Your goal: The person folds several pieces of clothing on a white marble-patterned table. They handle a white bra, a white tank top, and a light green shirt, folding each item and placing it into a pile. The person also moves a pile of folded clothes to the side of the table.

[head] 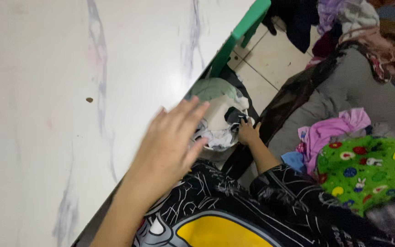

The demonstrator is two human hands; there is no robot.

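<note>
I see my right hand (248,132) down past the worktop (46,137) edge, fingers pinching cloth in the one bag of white and green laundry (218,114) on the floor. Nothing lies on the worktop, so I judge the sorting barely begun. My left hand (170,142) hovers at the edge, fingers spread, empty. One green patterned garment (366,169) and one pink one (325,132) lie right.
</note>
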